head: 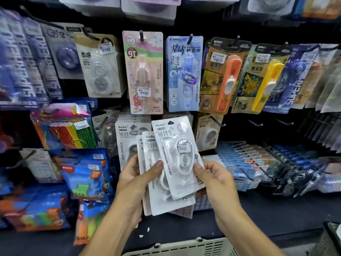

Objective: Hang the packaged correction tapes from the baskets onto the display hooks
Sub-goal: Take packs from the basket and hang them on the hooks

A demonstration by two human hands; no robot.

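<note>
I hold a fan of white BoBo correction tape packs in front of the display wall. My left hand (137,180) grips the lower packs (156,198), thumb across their front. My right hand (214,180) pinches the front pack (177,154) at its right edge, lifting it slightly off the others. Behind them, more of the same white packs (129,137) hang on a hook. An empty black hook (217,122) juts out just right of the packs.
Above hang a pink My Melody tape (144,71), a blue tape pack (184,72) and orange and yellow clip dispensers (228,76). Blue packs (245,159) fill hooks at lower right. A grey basket rim (180,246) sits at the bottom, another basket (332,239) at the right corner.
</note>
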